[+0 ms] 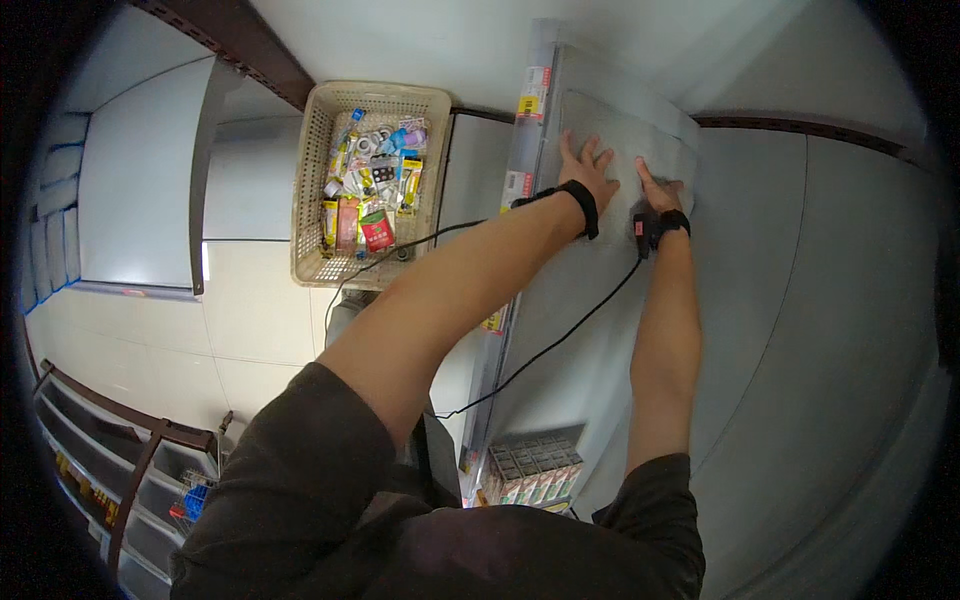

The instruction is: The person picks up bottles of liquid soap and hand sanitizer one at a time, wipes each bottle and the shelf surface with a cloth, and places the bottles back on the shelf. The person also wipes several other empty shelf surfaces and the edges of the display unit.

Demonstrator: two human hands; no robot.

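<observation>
My left hand lies with spread fingers on a translucent plastic sheet or bag on a grey metal shelf. Close to its right, my right hand rests against the same plastic, thumb apart from the other fingers, which are partly hidden. Neither hand appears to grip anything. Each wrist wears a black strap, and a black cable runs down from the right one.
A clear price-label strip edges the shelf. Left of it stands a perforated plastic basket of small packaged goods. Stacked cartons sit near my body. Another shelf rack stands lower left, beyond the tiled floor.
</observation>
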